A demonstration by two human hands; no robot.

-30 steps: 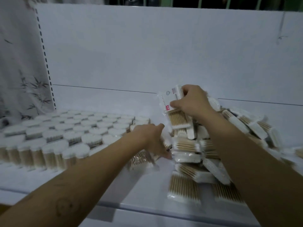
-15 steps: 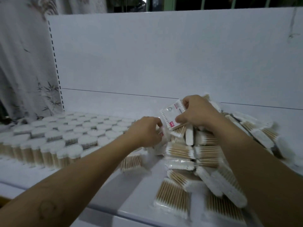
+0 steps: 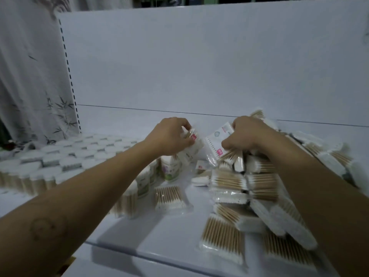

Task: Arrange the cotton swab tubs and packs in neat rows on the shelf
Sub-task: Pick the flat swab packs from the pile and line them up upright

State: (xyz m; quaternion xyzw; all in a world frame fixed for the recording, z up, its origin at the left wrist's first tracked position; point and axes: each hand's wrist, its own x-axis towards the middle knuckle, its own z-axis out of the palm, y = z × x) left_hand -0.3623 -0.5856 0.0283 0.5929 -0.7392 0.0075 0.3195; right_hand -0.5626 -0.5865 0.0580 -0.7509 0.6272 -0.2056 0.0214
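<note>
Tubs [image 3: 69, 154] and packs [image 3: 249, 186] of cotton swabs share a white shelf [image 3: 159, 236] that has a white back panel [image 3: 199, 66]. A curtain [image 3: 30, 76] printed with bamboo hangs to the left of the panel. The tubs stand upright in close rows over the left half of the shelf, their white lids up. The packs lie in a loose heap on the right half, overlapping at many angles and reaching the front edge. One loose pack [image 3: 168, 197] lies flat between the tubs and the heap.

The left hand [image 3: 169, 136] is raised above the right end of the tubs, its fingers curled round a left pack [image 3: 192, 144] that is tilted. The right hand [image 3: 245, 134] sits on top of the heap, its fingers and thumb pinching a right pack [image 3: 216, 140] with a red mark, also tilted. The two held packs are near each other but apart.
</note>
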